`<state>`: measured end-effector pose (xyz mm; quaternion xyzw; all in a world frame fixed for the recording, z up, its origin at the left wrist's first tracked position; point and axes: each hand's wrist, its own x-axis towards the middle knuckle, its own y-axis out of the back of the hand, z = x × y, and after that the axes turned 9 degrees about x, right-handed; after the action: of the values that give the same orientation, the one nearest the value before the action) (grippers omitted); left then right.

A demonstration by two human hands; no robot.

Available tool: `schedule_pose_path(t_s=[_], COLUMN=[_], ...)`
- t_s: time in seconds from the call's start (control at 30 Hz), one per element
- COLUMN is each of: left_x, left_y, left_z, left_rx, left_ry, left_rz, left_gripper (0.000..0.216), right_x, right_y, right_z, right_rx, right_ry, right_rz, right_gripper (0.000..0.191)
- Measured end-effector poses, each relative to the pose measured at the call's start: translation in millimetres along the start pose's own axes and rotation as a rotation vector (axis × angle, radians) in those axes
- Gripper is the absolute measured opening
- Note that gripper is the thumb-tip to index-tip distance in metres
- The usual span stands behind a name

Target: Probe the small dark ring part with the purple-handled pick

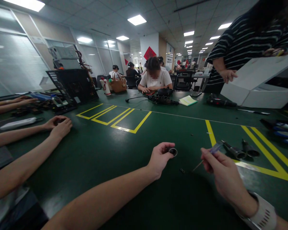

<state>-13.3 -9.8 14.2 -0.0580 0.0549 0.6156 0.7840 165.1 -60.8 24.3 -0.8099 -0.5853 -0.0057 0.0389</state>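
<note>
My left hand (pixel 158 159) is closed around a short dark cylinder (pixel 173 151) with a shiny round rim, its open end turned toward the right. In my right hand (pixel 224 172) is a screwdriver (pixel 215 148) with a clear bluish handle. Its thin shaft slants down to the left, the tip close to the green tabletop. Between my hands, a small dark part (pixel 182 171) lies near that tip. Beyond my right hand are two dark tapered pieces with round open ends, one on the left (pixel 234 150) and one on the right (pixel 251 149).
Yellow tape (pixel 134 130) marks rectangles on the green table (pixel 105 172). Another person's hands (pixel 60 126) work at the left. Farther back lie a notepad (pixel 188 100), a dark power tool (pixel 220 100) and a white box (pixel 259 83), with a person in a striped top beside it.
</note>
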Motion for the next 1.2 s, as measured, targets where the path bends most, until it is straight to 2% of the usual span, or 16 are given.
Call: schedule_pose_path(t_s=[0.07, 0.13, 0.17, 0.3, 0.4, 0.47, 0.53, 0.73, 0.8, 0.87, 1.03, 1.2], left_x=[2, 5, 7, 11, 10, 9, 10, 14, 12, 7, -18, -39], left_y=[0, 0, 0, 2, 6, 7, 7, 3, 4, 5, 1, -7], left_z=[-2, -6, -7, -12, -13, -14, -14, -16, -17, -16, 2, 30], left_rx=[-0.013, -0.039, -0.057, -0.127, -0.151, -0.179, -0.215, -0.248, -0.223, -0.195, -0.134, -0.202], left_ry=[-0.001, -0.013, -0.022, -0.048, -0.022, -0.015, -0.017, -0.035, -0.046, -0.055, 0.022, 0.036], left_rz=[0.005, 0.013, 0.020, 0.039, 0.026, 0.025, 0.036, 0.086, 0.054, 0.012, -0.025, -0.047], left_gripper=[0.035, 0.034, 0.034, 0.033, 0.035, 0.035, 0.035, 0.035, 0.037, 0.039, 0.039, 0.032], right_x=[11, 32, 45, 99, 117, 111, 90, -7, -27, -35, -30, -27], right_y=[3, 6, 6, 4, 0, -3, -6, -14, -11, -5, 9, 7], right_z=[-17, -25, -25, -2, 16, 21, 21, 7, 1, -4, -10, -6], right_rx=[0.036, -0.108, -0.250, -0.470, -0.590, -0.636, -0.654, -0.584, -0.507, -0.403, -0.235, -0.214], right_ry=[0.191, 0.276, 0.249, 0.131, 0.039, 0.022, 0.033, 0.125, 0.139, 0.153, 0.151, 0.096], right_rz=[0.067, 0.071, 0.018, -0.088, -0.189, -0.256, -0.328, -0.565, -0.535, -0.439, -0.224, -0.254], right_gripper=[0.032, 0.029, 0.029, 0.016, 0.028, 0.030, 0.026, 0.023, 0.025, 0.028, 0.035, 0.041])
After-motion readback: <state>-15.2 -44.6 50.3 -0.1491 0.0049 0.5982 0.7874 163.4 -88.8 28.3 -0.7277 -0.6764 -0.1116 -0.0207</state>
